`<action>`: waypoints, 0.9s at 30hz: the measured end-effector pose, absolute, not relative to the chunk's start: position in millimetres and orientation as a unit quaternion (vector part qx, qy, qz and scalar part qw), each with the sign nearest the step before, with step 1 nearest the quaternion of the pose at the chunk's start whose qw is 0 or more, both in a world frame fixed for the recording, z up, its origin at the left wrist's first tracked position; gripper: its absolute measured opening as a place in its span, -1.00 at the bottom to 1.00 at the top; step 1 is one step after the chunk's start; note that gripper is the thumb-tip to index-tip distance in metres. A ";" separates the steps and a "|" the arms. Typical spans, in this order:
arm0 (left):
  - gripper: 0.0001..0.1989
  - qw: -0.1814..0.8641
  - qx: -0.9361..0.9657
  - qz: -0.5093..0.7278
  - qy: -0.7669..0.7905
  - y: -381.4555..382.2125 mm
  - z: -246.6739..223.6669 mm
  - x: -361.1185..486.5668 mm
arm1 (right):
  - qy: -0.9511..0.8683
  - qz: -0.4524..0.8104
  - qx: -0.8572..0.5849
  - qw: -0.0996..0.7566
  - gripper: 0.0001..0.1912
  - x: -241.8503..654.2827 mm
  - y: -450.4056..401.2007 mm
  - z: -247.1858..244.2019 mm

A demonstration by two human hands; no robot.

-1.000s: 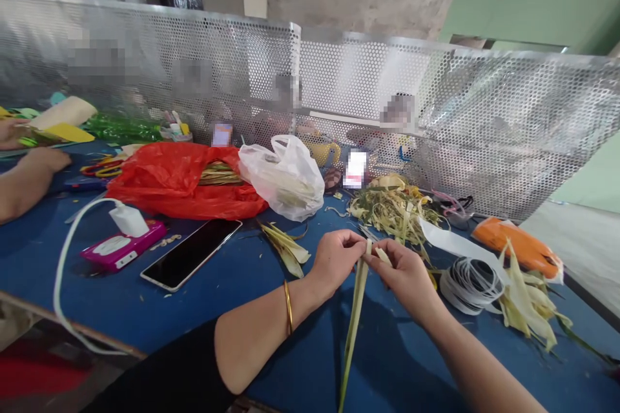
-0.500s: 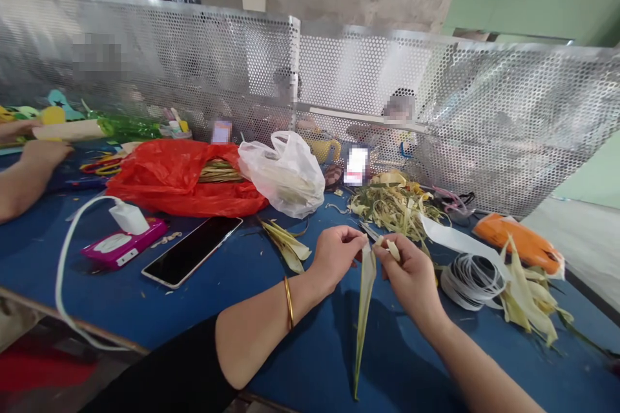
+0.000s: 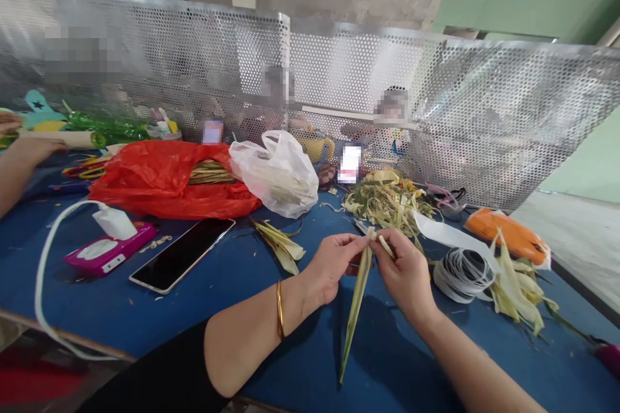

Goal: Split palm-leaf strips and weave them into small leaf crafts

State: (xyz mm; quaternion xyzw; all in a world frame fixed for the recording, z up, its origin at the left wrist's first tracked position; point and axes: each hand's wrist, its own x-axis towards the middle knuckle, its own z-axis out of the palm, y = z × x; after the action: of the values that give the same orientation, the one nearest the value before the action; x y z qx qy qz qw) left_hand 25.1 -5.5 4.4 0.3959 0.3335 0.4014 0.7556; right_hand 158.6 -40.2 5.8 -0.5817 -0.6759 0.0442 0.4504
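Note:
My left hand (image 3: 332, 268) is closed, pinching the top of a long, pale green corn husk strip (image 3: 355, 316) between thumb and fingers. The strip hangs down in a narrow point over the blue table. Close against it, my right hand (image 3: 405, 274) is closed too, its fingertips at the husk's upper end. A short pale husk piece (image 3: 386, 246) sticks out between the right fingers. Scissor blades (image 3: 359, 226) show just behind the fingertips; the rest of them is hidden. Left of my left hand lies a small bunch of husks (image 3: 281, 245).
Around my hands on the blue table (image 3: 203, 322) are a black phone (image 3: 183, 255), a purple power strip (image 3: 110, 248), red (image 3: 145, 181) and white (image 3: 278, 174) bags, husk scraps (image 3: 387, 197) and a white ribbon roll (image 3: 464, 274). A perforated metal screen (image 3: 349, 71) stands behind. A co-worker's arm (image 3: 24, 164) is at left.
The view has shifted slightly, so things sit farther left. My hands have come closer together, and the hanging husk looks narrower and more slanted.

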 end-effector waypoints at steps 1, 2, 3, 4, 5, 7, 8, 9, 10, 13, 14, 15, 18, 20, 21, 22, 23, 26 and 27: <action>-0.59 0.767 0.383 0.395 0.329 -4.7 3.8 24.9 | -0.676 0.043 -0.577 0.457 -0.83 158.9 -39.8 5.9; -0.60 0.780 0.370 0.387 0.324 -3.8 3.2 24.8 | -0.675 0.043 -0.572 0.463 -0.83 159.3 -39.2 6.0; -0.61 0.793 0.358 0.376 0.318 -2.8 2.4 24.7 | -0.674 0.046 -0.569 0.469 -0.83 159.7 -38.5 5.8; -0.62 0.806 0.345 0.365 0.312 -1.8 1.5 24.7 | -0.672 0.054 -0.566 0.474 -0.82 160.2 -37.7 5.5; -0.64 0.819 0.333 0.355 0.305 -0.8 0.4 24.7 | -0.670 0.064 -0.564 0.478 -0.82 160.6 -36.9 5.0; -0.68 0.836 0.312 0.342 0.295 0.9 -1.9 25.1 | -0.667 0.085 -0.561 0.483 -0.82 161.2 -35.2 3.3; -0.70 0.840 0.305 0.340 0.292 1.5 -3.0 25.3 | -0.665 0.096 -0.561 0.483 -0.82 161.4 -34.6 2.4; -0.71 0.843 0.301 0.339 0.290 2.0 -4.0 25.5 | -0.663 0.107 -0.562 0.483 -0.82 161.5 -34.1 1.4; -0.72 0.844 0.297 0.340 0.289 2.4 -4.6 25.7 | -0.659 0.116 -0.564 0.483 -0.82 161.6 -33.8 0.5; -0.74 0.841 0.292 0.347 0.294 2.5 -4.2 25.9 | -0.651 0.135 -0.570 0.483 -0.83 160.9 -34.3 -0.8; -0.74 0.839 0.294 0.349 0.296 2.2 -3.4 25.8 | -0.651 0.137 -0.570 0.482 -0.84 160.4 -35.0 -0.6; -0.74 0.837 0.298 0.350 0.298 1.7 -2.3 25.7 | -0.653 0.137 -0.568 0.482 -0.84 159.7 -35.9 -0.1; -0.72 0.821 0.333 0.360 0.293 -0.2 0.9 25.2 | -0.667 0.126 -0.557 0.478 -0.85 157.1 -39.9 2.4; -0.70 0.795 0.364 0.384 0.297 -0.8 2.4 24.8 | -0.679 0.119 -0.547 0.475 -0.86 155.5 -43.0 4.2; -0.70 0.778 0.377 0.400 0.303 -0.5 3.0 24.7 | -0.687 0.114 -0.540 0.473 -0.87 154.8 -44.5 5.0; -0.71 0.761 0.386 0.418 0.312 0.1 3.6 24.4 | -0.696 0.107 -0.533 0.470 -0.87 154.3 -45.8 6.0; -0.72 0.744 0.390 0.435 0.324 1.2 4.2 24.2 | -0.708 0.095 -0.523 0.466 -0.88 153.8 -47.2 7.1; -0.73 0.716 0.384 0.461 0.356 6.1 6.8 22.6 | -0.769 0.041 -0.463 0.439 -0.88 151.9 -54.0 13.7; -0.73 0.713 0.376 0.463 0.367 8.3 7.9 21.6 | -0.795 0.024 -0.434 0.424 -0.86 150.8 -58.6 16.9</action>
State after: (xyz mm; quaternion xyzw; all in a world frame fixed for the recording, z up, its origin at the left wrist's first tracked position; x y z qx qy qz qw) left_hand 21.6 8.3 7.9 0.3764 0.3671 0.4634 0.7133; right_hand 150.8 -58.6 16.9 -0.4339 -0.7948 0.0242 0.4236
